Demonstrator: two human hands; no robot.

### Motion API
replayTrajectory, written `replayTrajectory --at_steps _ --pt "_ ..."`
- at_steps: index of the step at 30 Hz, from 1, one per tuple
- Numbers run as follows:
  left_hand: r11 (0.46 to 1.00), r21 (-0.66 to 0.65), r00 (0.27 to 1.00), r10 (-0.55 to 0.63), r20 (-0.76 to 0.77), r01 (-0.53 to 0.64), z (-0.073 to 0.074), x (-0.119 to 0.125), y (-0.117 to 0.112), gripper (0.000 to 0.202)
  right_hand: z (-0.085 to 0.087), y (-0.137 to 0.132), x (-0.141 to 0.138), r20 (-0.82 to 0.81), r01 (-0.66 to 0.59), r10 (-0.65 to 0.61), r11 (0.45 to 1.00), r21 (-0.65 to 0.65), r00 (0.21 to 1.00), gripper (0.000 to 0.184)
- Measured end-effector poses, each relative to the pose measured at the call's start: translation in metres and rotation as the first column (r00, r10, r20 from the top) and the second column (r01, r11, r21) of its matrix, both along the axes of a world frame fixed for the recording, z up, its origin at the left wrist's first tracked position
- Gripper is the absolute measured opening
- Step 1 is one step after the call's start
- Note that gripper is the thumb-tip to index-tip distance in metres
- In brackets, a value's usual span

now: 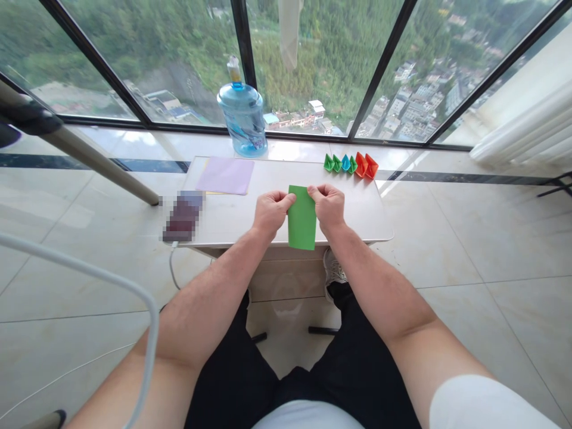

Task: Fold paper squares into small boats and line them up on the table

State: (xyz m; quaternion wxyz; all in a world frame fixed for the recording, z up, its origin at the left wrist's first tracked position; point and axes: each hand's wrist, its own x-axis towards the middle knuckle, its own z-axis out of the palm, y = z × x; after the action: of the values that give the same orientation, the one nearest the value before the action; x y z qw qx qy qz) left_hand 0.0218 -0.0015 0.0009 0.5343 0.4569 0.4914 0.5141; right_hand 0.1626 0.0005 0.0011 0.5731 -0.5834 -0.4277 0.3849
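A folded green sheet of paper point(302, 221) hangs upright between my two hands over the front of a small white table point(357, 208). My left hand point(270, 212) pinches its upper left edge with thumb and fingers curled. At the upper right edge, my right hand point(328, 205) pinches the same sheet. The lower end of the paper reaches past the table's front edge. A stack of coloured paper sheets, lilac on top point(226, 176), lies at the table's back left.
Several small folded paper boats point(351, 164), green, blue and red, stand in a row at the table's back right. A blue water jug point(243, 119) stands on the sill by the window. A blurred dark object point(183, 217) lies at the table's left edge. White cable point(147, 310) crosses left.
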Motion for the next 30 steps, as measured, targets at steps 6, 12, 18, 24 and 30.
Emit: replayTrajectory --at_steps 6,12,18,24,30 --pt "0.996 0.007 0.993 -0.09 -0.078 0.09 0.004 -0.002 -0.003 0.03 0.002 -0.001 0.001 -0.054 0.043 -0.042 0.999 0.01 0.998 0.032" --pt "0.991 -0.045 0.985 -0.129 -0.117 0.125 0.005 -0.006 -0.002 0.028 0.006 0.004 0.008 -0.06 0.072 -0.073 0.997 -0.015 0.996 0.032" --pt "0.989 -0.053 0.984 -0.141 -0.112 0.136 0.006 -0.008 -0.001 0.027 0.0 0.012 0.016 -0.03 0.123 -0.123 0.992 0.012 0.992 0.039" --pt "0.974 -0.069 0.958 -0.225 -0.175 0.216 0.009 -0.007 -0.007 0.029 -0.001 0.015 0.02 -0.127 0.177 -0.175 0.984 0.006 0.976 0.036" --pt "0.973 -0.06 0.937 -0.232 -0.259 0.225 0.012 -0.019 -0.002 0.023 0.006 0.02 0.042 -0.148 0.268 -0.264 0.963 0.008 0.953 0.029"
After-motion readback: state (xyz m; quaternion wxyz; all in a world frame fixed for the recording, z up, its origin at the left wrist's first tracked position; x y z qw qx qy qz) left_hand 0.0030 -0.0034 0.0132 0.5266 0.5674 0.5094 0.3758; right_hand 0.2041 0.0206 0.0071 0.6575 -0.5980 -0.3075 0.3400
